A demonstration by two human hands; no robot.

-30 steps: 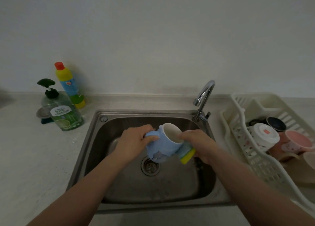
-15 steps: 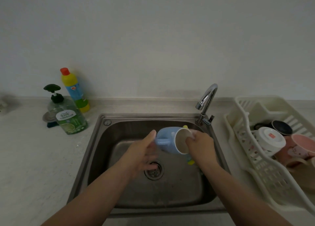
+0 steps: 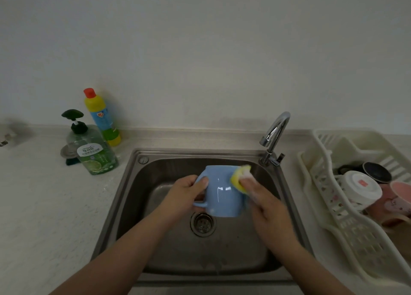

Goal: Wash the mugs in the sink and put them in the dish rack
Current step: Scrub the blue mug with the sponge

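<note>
A plain, pale wall (image 3: 200, 50) is filling the upper half of the view, bare and evenly lit (the light is looking dim and slightly greenish). Below it, a low backsplash ledge (image 3: 189, 131) is running along the wall's foot, meeting a light speckled countertop (image 3: 40, 205) that is stretching to the left and continuing on the right. A faint dark smudge (image 3: 15, 128) is showing at the far left, too blurred to identify.

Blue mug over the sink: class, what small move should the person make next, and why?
Probably draw the yellow sponge down the blue mug's side. The right hand presses the soapy sponge near one end of it, the left hand grips the handle, and the faucet shows no water running.
</note>
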